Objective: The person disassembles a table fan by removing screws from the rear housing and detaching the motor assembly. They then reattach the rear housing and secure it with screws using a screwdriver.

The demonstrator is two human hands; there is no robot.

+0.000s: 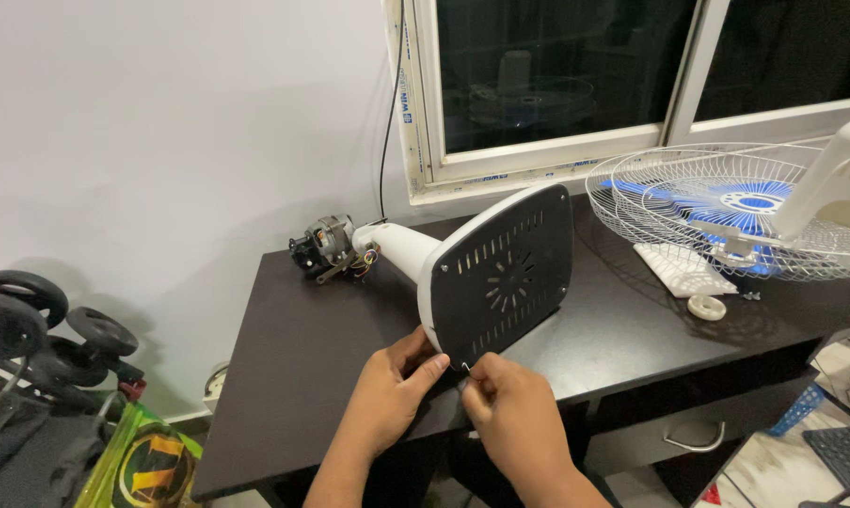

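In the head view, your left hand (387, 388) presses its fingertips against the lower rim of the white fan base with the slotted black underside plate (500, 275), steadying it; your right hand (509, 409) sits just beside it, thumb and forefinger pinched at the plate's bottom edge on something too small to make out; the base lies tipped on its side on the dark brown wooden desk (302, 357), its white neck running back to the bare metal fan motor (323, 246) near the wall; to the right rest the white wire fan guard (698, 202) over the blue fan blade (740, 202), and a small white round cap (706, 307).
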